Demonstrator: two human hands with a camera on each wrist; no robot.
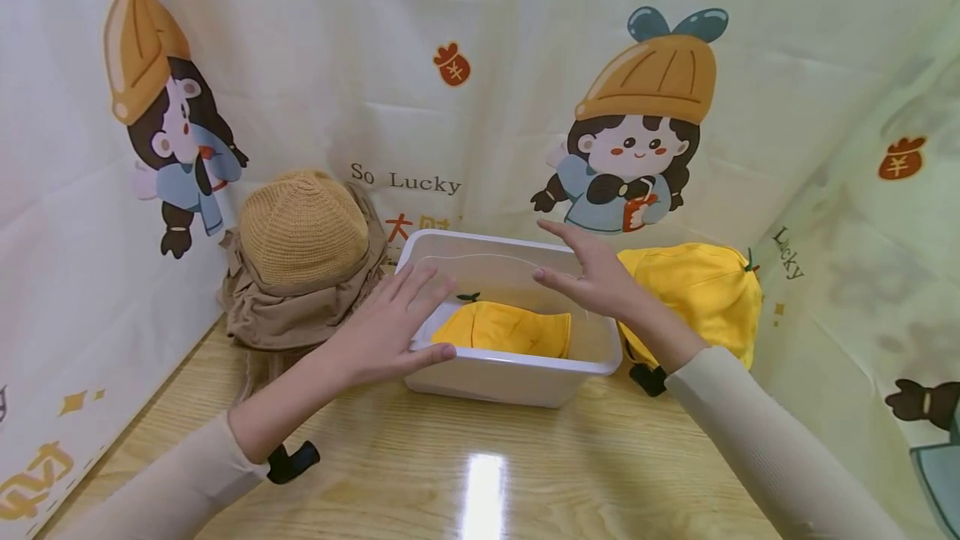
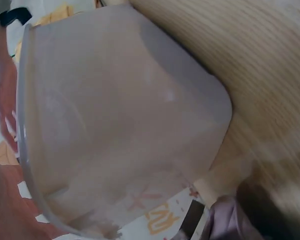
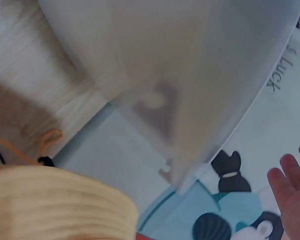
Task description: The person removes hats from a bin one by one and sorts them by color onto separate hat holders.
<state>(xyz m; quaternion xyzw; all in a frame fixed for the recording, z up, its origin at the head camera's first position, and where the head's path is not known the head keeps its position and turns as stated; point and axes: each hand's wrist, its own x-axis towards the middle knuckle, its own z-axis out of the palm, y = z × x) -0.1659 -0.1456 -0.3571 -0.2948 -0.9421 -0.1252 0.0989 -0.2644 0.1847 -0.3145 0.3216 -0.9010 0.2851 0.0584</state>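
A whitish translucent plastic bin [image 1: 495, 377] stands on the wooden surface, with a yellow cloth cap [image 1: 510, 327] inside it. My left hand [image 1: 397, 323] is spread over the bin's left end, its thumb above the front rim; whether it touches I cannot tell. Above the bin's right rear part hovers my right hand [image 1: 596, 273], fingers extended and thumb apart, holding nothing. In the left wrist view the bin's wall [image 2: 115, 110] fills the middle, with fingers [image 2: 15, 210] at its rim. The right wrist view shows the right fingers [image 3: 295, 187] apart from the bin.
Left of the bin, a tan knitted hat [image 1: 303, 227] sits on brown cloth hats [image 1: 285, 319]. Another yellow cap [image 1: 693, 290] lies to the right. Printed cloth [image 1: 517, 107] hangs behind and on both sides of the wooden surface [image 1: 390, 473].
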